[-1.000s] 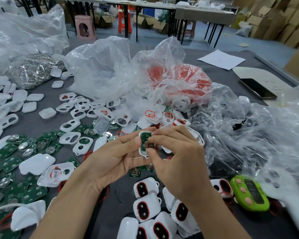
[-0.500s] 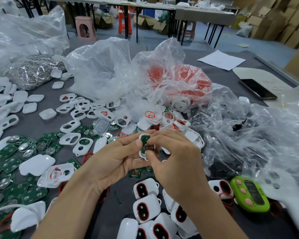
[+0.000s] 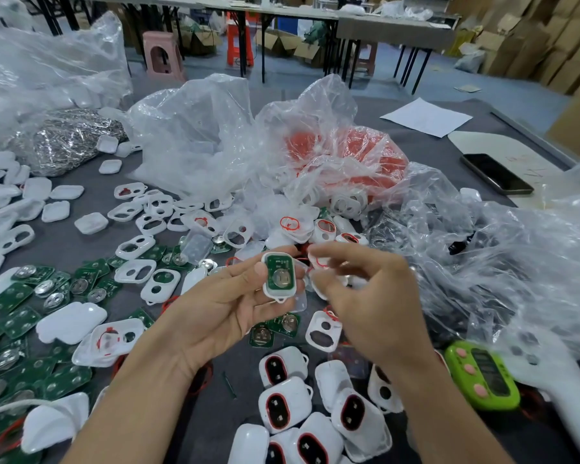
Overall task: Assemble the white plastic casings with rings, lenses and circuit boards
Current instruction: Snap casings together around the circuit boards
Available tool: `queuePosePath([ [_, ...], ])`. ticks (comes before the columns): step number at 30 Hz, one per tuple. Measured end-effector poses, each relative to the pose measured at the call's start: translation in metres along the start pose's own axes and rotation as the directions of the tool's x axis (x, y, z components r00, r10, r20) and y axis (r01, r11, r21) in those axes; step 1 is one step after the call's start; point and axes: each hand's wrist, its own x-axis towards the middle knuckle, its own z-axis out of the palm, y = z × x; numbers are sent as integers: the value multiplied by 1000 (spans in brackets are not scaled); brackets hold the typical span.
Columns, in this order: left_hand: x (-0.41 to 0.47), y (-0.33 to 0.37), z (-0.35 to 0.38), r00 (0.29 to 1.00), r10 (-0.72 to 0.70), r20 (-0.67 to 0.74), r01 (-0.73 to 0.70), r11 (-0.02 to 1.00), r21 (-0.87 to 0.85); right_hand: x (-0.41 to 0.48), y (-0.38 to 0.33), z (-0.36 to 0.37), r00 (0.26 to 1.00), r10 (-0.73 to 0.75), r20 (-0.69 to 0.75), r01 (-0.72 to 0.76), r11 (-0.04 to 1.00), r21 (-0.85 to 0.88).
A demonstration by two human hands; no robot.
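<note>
My left hand [image 3: 221,309] holds a white plastic casing [image 3: 279,277] upright between thumb and fingers, a green circuit board with a round coin cell seated inside it. My right hand [image 3: 365,296] is blurred just right of the casing, apart from it, its fingers loosely curled with nothing plainly between them. Loose green circuit boards [image 3: 14,329] cover the table's left side. White casing fronts [image 3: 134,272] with oval holes are scattered behind them. Several closed casings with red rings and dark lenses [image 3: 285,406] lie in front of my hands.
A clear bag of red rings [image 3: 349,162] and a bag of metal clips [image 3: 67,142] sit at the back. Crumpled plastic bags [image 3: 516,262] fill the right side. A green device [image 3: 482,376], a phone [image 3: 496,174] and a paper sheet [image 3: 426,117] lie to the right.
My right hand has let go of the board in the casing and pulled away to the right. My left hand still holds the casing, now turned face-on.
</note>
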Motion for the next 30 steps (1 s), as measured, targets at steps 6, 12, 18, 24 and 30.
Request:
queuePosePath([
  [6, -2, 8, -9, 996, 49, -71, -56, 995, -87, 20, 19, -16, 990, 143, -4, -129, 886, -446],
  [12, -3, 9, -10, 998, 50, -47, -55, 993, -105, 15, 14, 9, 984, 99, 150, 7, 813, -582],
  [18, -4, 8, -7, 997, 48, -66, -54, 995, -83, 8, 23, 5, 992, 47, 116, 28, 820, -572],
  [24, -1, 1, -1, 992, 52, -117, -48, 998, 35, 11, 16, -5, 962, 237, 135, -272, 827, 492],
  [30, 1, -5, 7, 998, 30, -55, -25, 994, 106, 9, 16, 1, 979, 42, 201, -137, 862, 487],
])
